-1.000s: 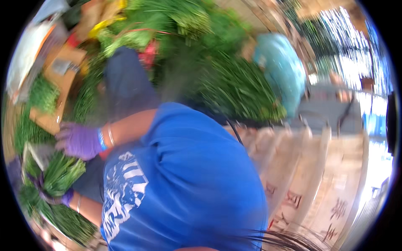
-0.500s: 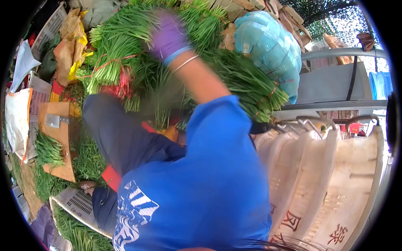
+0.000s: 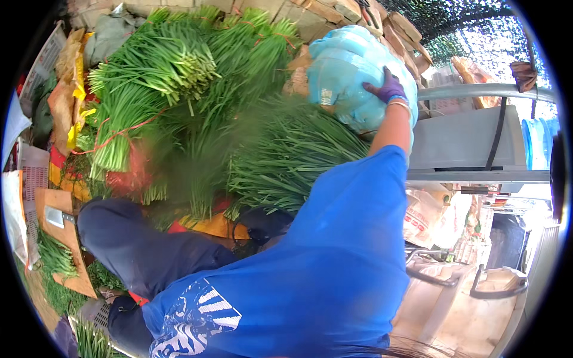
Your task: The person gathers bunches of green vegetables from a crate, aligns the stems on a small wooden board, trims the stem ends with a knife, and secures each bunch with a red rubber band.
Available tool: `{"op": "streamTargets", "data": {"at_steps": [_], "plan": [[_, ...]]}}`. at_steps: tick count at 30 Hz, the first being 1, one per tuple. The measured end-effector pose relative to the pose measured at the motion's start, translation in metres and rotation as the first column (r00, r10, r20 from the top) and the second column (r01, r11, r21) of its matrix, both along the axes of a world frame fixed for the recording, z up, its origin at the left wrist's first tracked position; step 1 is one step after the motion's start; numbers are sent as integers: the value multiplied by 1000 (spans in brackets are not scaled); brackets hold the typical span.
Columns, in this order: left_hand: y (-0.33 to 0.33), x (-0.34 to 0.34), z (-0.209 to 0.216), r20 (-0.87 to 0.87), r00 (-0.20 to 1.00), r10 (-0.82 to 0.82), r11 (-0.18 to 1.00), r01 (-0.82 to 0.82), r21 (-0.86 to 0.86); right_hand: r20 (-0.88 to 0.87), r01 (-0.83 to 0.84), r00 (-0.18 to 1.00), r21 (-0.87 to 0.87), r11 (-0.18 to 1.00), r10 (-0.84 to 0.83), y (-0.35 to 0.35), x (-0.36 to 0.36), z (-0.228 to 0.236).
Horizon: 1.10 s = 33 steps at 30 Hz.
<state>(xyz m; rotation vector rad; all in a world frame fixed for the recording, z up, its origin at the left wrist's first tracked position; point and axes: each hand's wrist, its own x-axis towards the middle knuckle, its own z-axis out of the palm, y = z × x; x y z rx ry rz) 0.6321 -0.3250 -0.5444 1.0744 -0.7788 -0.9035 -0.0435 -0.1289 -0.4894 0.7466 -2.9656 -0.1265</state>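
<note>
My right hand (image 3: 391, 89), in a purple glove, lies against a large light-blue plastic bundle (image 3: 337, 74). Its thumb is spread away from the fingers; the hand looks open on the bundle's surface. My left hand is out of view. Left of the bundle lies a heap of green leafy stalks that look like chives (image 3: 268, 152). On the heap's left side, bunches of stalks (image 3: 158, 62) have pale cut ends, and a red tie (image 3: 128, 131) circles one bunch. A blurred patch covers the middle of the heap.
A cleaver (image 3: 55, 217) rests on a wooden board (image 3: 45, 203) at the left, near more cut stalks (image 3: 57, 253). Pale plastic crates (image 3: 436, 298) with handles stand at right. A metal rail (image 3: 477, 175) runs behind them. Stacked bricks (image 3: 406, 36) edge the back.
My right hand has moved from the chives rightward onto the blue bundle. The view has shifted, and the chives, board and my legs now appear further left.
</note>
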Motion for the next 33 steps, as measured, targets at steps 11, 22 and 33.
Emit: {"op": "streamTargets", "data": {"at_steps": [11, 22, 33], "plan": [[31, 134, 50, 159, 966, 205, 973, -219, 78, -48, 3, 999, -127, 992, -10, 11, 5, -8], [51, 196, 94, 193, 936, 294, 945, -315, 86, -109, -141, 985, -31, 990, 136, -21, 60, 24], [161, 382, 65, 281, 924, 261, 950, -298, 96, -657, -636, 748, -669, 385, 94, -143, 196, 190]]}}
